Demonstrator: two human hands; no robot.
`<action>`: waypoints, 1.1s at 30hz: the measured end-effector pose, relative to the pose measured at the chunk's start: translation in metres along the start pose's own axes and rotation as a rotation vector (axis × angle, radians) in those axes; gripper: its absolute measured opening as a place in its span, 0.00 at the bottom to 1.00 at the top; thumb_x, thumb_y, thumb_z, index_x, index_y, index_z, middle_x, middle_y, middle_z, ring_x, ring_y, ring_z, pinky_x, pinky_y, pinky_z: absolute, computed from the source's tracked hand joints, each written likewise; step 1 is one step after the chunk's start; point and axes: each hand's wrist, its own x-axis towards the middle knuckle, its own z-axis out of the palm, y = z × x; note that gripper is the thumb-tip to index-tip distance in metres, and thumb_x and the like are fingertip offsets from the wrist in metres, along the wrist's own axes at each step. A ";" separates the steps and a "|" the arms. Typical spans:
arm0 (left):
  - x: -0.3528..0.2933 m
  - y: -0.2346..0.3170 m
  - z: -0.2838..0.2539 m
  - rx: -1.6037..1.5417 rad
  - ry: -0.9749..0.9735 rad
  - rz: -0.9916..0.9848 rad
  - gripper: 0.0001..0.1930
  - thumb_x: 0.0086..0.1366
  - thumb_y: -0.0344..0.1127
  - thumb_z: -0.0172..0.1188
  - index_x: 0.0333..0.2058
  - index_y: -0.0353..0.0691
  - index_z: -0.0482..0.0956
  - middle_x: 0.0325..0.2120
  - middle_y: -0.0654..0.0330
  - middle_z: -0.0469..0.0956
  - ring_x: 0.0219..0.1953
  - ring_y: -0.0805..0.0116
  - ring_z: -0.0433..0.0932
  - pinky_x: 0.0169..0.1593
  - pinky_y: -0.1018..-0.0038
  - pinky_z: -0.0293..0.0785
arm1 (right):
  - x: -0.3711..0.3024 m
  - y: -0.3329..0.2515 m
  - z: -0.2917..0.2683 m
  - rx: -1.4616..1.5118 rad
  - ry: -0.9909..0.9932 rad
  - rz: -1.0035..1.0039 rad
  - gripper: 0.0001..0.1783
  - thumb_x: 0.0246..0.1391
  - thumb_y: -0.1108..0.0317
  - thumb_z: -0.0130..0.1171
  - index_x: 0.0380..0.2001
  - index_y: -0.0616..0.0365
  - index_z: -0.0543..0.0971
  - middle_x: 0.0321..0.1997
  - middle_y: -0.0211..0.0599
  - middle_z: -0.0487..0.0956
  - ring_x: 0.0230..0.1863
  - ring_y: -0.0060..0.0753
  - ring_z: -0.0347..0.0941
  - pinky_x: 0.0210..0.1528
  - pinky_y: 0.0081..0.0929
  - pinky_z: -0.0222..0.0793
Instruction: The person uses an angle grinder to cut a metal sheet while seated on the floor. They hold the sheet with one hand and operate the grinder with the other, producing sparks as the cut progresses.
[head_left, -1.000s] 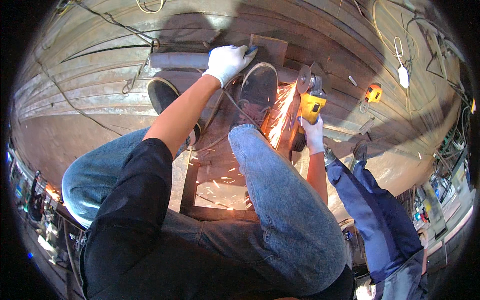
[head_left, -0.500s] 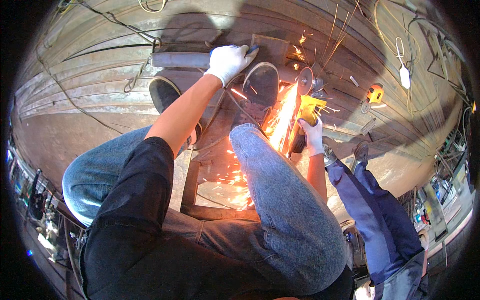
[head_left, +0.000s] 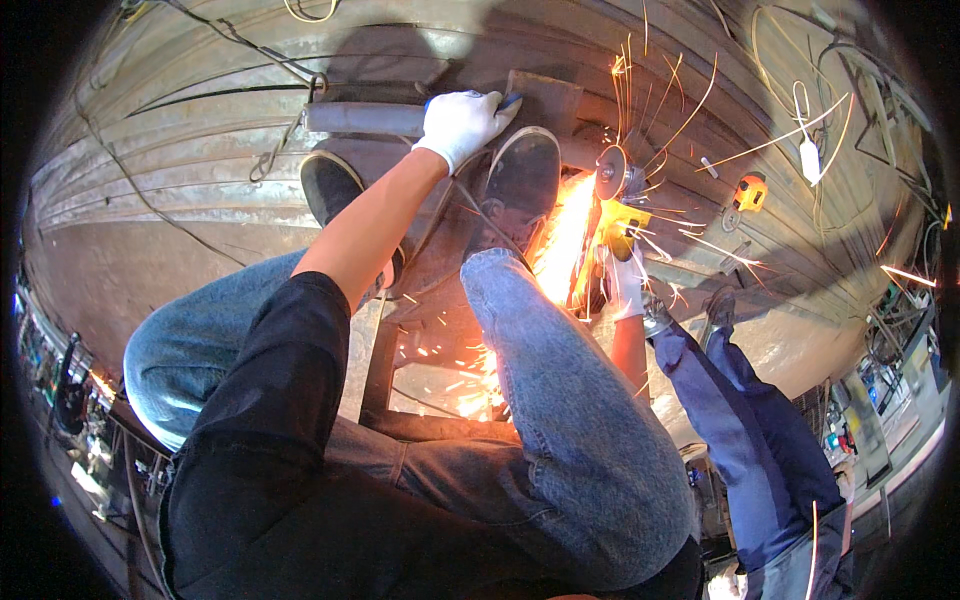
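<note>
Sparks (head_left: pixel 563 240) fill the middle of your head view, bright enough to hide the metal beneath them; your right shoe (head_left: pixel 525 168) stands just left of that stream and your right knee (head_left: pixel 555 370) lies below it, with further sparks over a metal frame (head_left: pixel 445 428) between your legs. Your left shoe (head_left: pixel 330 190) stands farther left; a grey bar (head_left: pixel 365 119) lies beyond it, and a flat plate (head_left: pixel 548 100) lies past the toe of your right shoe; a second power tool (head_left: pixel 750 192), orange-yellow, rests on the metal floor (head_left: pixel 130 262) to the right, with a white tag-like piece (head_left: pixel 809 157) beyond it; another person's legs (head_left: pixel 740 410), in blue trousers, reach in near your right forearm, and stray sparks fly out toward the second tool.

Your right hand (head_left: pixel 627 283), gloved, has its grip closed around the yellow grinder (head_left: pixel 625 222), right of your right shoe, its disc (head_left: pixel 611 173) upright beside the glare; your left hand (head_left: pixel 465 124), also gloved, sits with bent fingers at the bar's right end, near the plate; whether that grip has hold of anything, you cannot tell.
</note>
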 end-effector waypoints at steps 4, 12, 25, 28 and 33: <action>-0.001 -0.001 0.003 -0.006 0.036 0.020 0.24 0.70 0.60 0.52 0.28 0.48 0.85 0.21 0.52 0.83 0.27 0.51 0.84 0.30 0.55 0.79 | 0.005 -0.002 0.001 0.012 -0.028 0.015 0.23 0.53 0.76 0.70 0.53 0.60 0.76 0.44 0.29 0.82 0.41 0.24 0.79 0.45 0.25 0.77; 0.000 -0.001 0.003 -0.016 0.024 0.008 0.25 0.71 0.60 0.51 0.29 0.49 0.86 0.21 0.51 0.82 0.26 0.50 0.84 0.30 0.54 0.80 | 0.001 -0.012 0.008 -0.057 -0.008 0.041 0.25 0.51 0.74 0.71 0.53 0.59 0.76 0.42 0.33 0.83 0.44 0.26 0.79 0.49 0.27 0.76; -0.001 -0.001 0.005 0.015 0.082 0.037 0.25 0.70 0.60 0.53 0.25 0.48 0.85 0.20 0.52 0.83 0.24 0.51 0.84 0.28 0.56 0.79 | 0.014 -0.013 0.007 -0.073 0.028 0.004 0.24 0.51 0.76 0.70 0.53 0.59 0.78 0.45 0.30 0.83 0.42 0.25 0.79 0.47 0.26 0.75; -0.001 -0.002 0.006 0.015 0.110 0.047 0.25 0.70 0.60 0.54 0.25 0.47 0.84 0.20 0.53 0.82 0.23 0.51 0.83 0.27 0.56 0.79 | 0.017 -0.011 0.005 -0.029 0.008 0.013 0.24 0.51 0.76 0.71 0.53 0.58 0.78 0.45 0.30 0.83 0.42 0.25 0.79 0.47 0.25 0.76; 0.000 -0.001 0.006 -0.014 0.087 0.036 0.24 0.70 0.59 0.54 0.25 0.47 0.84 0.20 0.53 0.83 0.24 0.51 0.84 0.28 0.56 0.79 | 0.013 -0.017 0.005 0.038 -0.050 0.062 0.24 0.51 0.76 0.70 0.53 0.60 0.77 0.44 0.31 0.83 0.42 0.26 0.81 0.46 0.26 0.78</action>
